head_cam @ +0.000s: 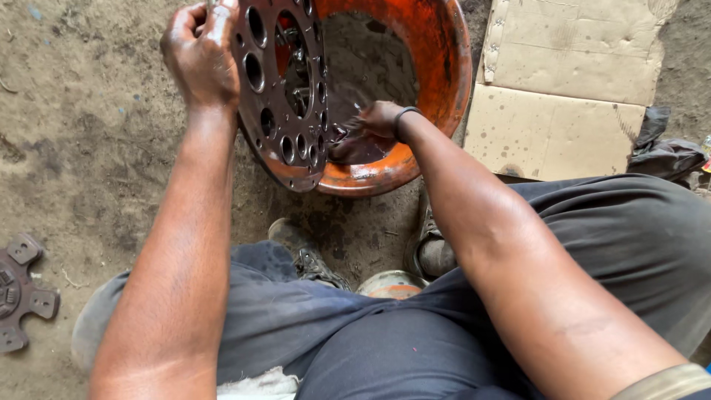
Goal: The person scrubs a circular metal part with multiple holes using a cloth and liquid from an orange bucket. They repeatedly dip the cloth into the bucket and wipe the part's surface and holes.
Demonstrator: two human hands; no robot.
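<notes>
A: Status on the disc?

B: Disc (285, 89) stands on edge, rusty-brown, ringed with round holes. Lower rim sits on the basin (444, 67) lip at about 8 o'clock of the basin. Top runs out of frame.

A: Hands?

B: Left hand (198, 55) is clenched around the disc's upper edge at 12 o'clock of the disc, steadying it upright. Right hand (370, 126) is down inside the basin, just behind the disc face, fingers curled at the dark wet patch. Cannot tell whether it grips anything; it's smeared and partly hidden by the disc. Dark band on that wrist.

A: Basin contents?

B: Orange plastic, grimy inside. Dark oily liquid pooled at the low side, around 7 o'clock. Right hand is in it. Rest of the inner wall is coated in grey-brown film.

A: Surroundings?

B: Dirt ground. Flattened cardboard (570, 89) at 3 o'clock of the basin, touching or just beside its rim. Dark cloth (666, 152) at the cardboard's 4 o'clock. Clutch plate (18, 292) with paddle arms lies flat, well apart, at 8 o'clock of the frame. Shoes (304, 255) planted just below the basin, a small round can (392, 284) between the knees.
</notes>
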